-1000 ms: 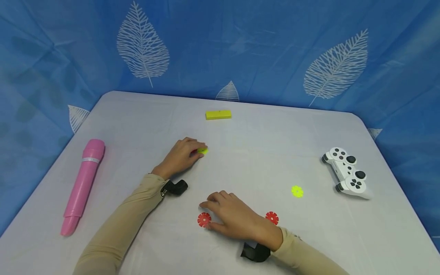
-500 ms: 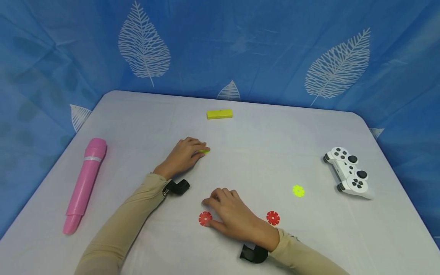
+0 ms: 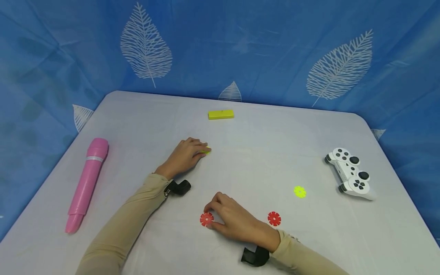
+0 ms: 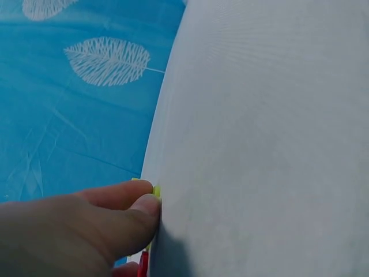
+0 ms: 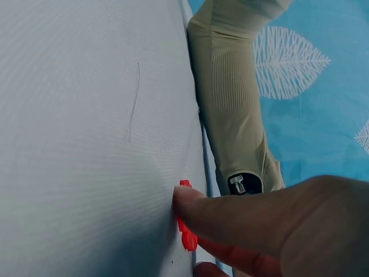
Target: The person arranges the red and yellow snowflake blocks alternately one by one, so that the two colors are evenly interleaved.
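My left hand [image 3: 184, 156] pinches a yellow flower-shaped disc [image 3: 206, 150] between thumb and fingers, low over the white table left of centre. In the left wrist view, the edge of the yellow disc [image 4: 156, 191] shows at the fingertips, and a red piece [image 4: 143, 264] peeks out below the thumb. Nearer the front, my right hand [image 3: 237, 219] has its thumb and index finger at opposite edges of a notched red disc [image 3: 207, 219]. The right wrist view shows the thumb tip over this red disc [image 5: 188, 238], partly covering it.
A second red disc [image 3: 274, 219] lies beside the right wrist, and another yellow disc [image 3: 300, 191] sits farther right. A white game controller [image 3: 350, 173] rests at the right, a pink microphone [image 3: 86, 185] at the left. Towards the back edge lies a yellow block [image 3: 221, 114].
The right index finger has come down to the red disc's far edge, opposite the thumb. The left fingers have drawn further over the yellow disc. The head view has shifted slightly.
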